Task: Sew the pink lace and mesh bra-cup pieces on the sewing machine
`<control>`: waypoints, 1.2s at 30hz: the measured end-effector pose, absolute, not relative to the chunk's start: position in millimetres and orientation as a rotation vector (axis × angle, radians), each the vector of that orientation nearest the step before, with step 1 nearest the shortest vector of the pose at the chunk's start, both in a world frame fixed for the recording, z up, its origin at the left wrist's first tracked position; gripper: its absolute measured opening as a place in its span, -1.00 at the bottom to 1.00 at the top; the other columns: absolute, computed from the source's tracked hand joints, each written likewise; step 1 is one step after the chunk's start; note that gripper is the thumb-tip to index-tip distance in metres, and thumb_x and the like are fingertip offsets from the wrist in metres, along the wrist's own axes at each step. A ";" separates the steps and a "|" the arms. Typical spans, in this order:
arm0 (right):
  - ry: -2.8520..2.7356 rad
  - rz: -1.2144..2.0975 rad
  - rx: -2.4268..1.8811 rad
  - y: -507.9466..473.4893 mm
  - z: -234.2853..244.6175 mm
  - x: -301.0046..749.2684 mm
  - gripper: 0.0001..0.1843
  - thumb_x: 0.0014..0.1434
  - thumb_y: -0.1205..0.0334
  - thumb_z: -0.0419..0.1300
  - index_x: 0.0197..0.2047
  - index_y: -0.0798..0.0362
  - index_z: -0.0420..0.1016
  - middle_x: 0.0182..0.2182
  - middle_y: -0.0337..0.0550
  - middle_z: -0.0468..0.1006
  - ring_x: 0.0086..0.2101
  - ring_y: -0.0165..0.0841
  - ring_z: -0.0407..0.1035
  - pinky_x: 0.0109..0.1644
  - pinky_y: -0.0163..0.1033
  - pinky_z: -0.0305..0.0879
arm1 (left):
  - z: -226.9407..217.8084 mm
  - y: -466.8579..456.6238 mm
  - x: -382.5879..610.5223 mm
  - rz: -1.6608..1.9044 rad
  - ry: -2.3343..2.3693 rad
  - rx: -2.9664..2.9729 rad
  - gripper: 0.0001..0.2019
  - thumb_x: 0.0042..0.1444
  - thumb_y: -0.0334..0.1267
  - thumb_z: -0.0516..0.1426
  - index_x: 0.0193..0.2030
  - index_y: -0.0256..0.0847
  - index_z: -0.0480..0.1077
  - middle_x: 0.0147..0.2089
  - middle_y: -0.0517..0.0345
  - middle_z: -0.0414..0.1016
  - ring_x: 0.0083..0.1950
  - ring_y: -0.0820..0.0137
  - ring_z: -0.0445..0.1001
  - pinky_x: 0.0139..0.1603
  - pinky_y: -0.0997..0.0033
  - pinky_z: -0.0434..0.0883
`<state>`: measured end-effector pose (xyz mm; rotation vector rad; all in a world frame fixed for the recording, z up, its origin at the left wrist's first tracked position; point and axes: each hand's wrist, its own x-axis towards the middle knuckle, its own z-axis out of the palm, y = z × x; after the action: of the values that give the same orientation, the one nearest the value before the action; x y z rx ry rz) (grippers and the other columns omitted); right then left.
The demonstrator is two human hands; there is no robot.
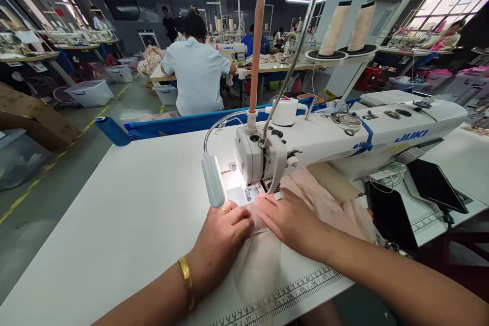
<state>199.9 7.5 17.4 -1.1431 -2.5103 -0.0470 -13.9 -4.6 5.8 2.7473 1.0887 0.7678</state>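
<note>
A sheer pale pink fabric (260,265) lies across the front of the white sewing machine (305,132) and hangs toward the table's front edge. My left hand (225,229) has its fingers curled together on the fabric, just below the lamp. My right hand (292,216) lies with fingers stretched forward on the same fabric, close to the lit needle area (252,193). The needle itself is hard to make out. More pink fabric (328,198) is bunched under the machine arm, to the right of my right hand.
A small lamp (214,182) hangs over my left hand. A pencil (256,46) stands upright on the machine head. Two thread cones (334,30) sit behind. A black phone (390,214) and a tablet (435,183) lie right. A blue thread spool (113,131) is at the far left corner.
</note>
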 end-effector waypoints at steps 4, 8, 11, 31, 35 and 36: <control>-2.547 -0.046 -0.875 7.1 3.1 202.0 -0.73 0.36 0.50 0.01 -0.10 0.07 0.50 -0.18 -0.07 0.61 -0.24 -0.24 0.38 -0.21 -0.15 0.15 | 5.1 -3.8 -12.9 0.817 1.118 2.729 -0.73 0.37 -0.42 0.08 -0.32 -0.14 0.53 -0.22 0.16 0.61 -0.23 0.29 0.40 -0.09 0.17 0.30; -2.540 0.044 -0.935 17.8 -6.7 206.4 -0.75 0.34 0.47 0.09 -0.06 0.02 0.52 -0.16 -0.09 0.62 -0.20 -0.21 0.40 -0.09 -0.10 0.22 | 3.2 -4.0 -11.6 0.787 1.189 2.716 -0.79 0.38 -0.36 0.08 -0.16 -0.11 0.56 -0.16 0.12 0.60 -0.18 0.25 0.44 -0.05 0.11 0.33; -2.519 0.094 -0.964 23.5 -5.9 210.5 -0.73 0.33 0.45 0.13 -0.02 -0.03 0.54 -0.10 -0.08 0.62 -0.13 -0.18 0.41 -0.01 -0.07 0.26 | 1.3 -3.2 -10.0 0.759 1.238 2.706 -0.82 0.36 -0.33 0.10 -0.08 -0.11 0.56 -0.13 0.10 0.59 -0.13 0.21 0.46 -0.02 0.07 0.34; -2.453 0.047 -1.041 24.9 -4.6 210.5 -0.68 0.30 0.49 0.06 -0.03 0.02 0.55 -0.10 0.01 0.61 -0.15 -0.13 0.40 -0.11 -0.06 0.37 | 0.4 1.0 -4.9 0.710 1.327 2.737 -0.80 0.36 -0.31 0.07 -0.02 -0.12 0.52 -0.02 0.04 0.59 -0.10 0.19 0.46 -0.08 0.10 0.31; -2.559 0.143 -0.923 16.3 4.5 214.2 -0.73 0.39 0.41 0.03 0.00 0.00 0.51 -0.15 -0.04 0.61 -0.16 -0.14 0.40 -0.11 -0.06 0.34 | 0.1 3.3 -5.7 0.702 1.328 2.724 -0.83 0.34 -0.33 0.09 -0.14 -0.14 0.53 -0.06 0.05 0.58 -0.11 0.18 0.45 -0.08 0.10 0.32; -2.602 0.209 -0.891 13.3 8.0 215.3 -0.82 0.42 0.31 0.09 -0.01 -0.01 0.50 -0.17 -0.06 0.60 -0.17 -0.15 0.41 -0.10 -0.06 0.33 | -0.2 3.8 -6.2 0.700 1.323 2.713 -0.83 0.34 -0.32 0.09 -0.15 -0.13 0.54 -0.07 0.06 0.58 -0.11 0.19 0.45 -0.08 0.10 0.33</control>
<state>215.3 13.3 8.0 -0.8907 -2.6018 0.2088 -6.2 3.8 -0.2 2.7133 1.3234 0.7003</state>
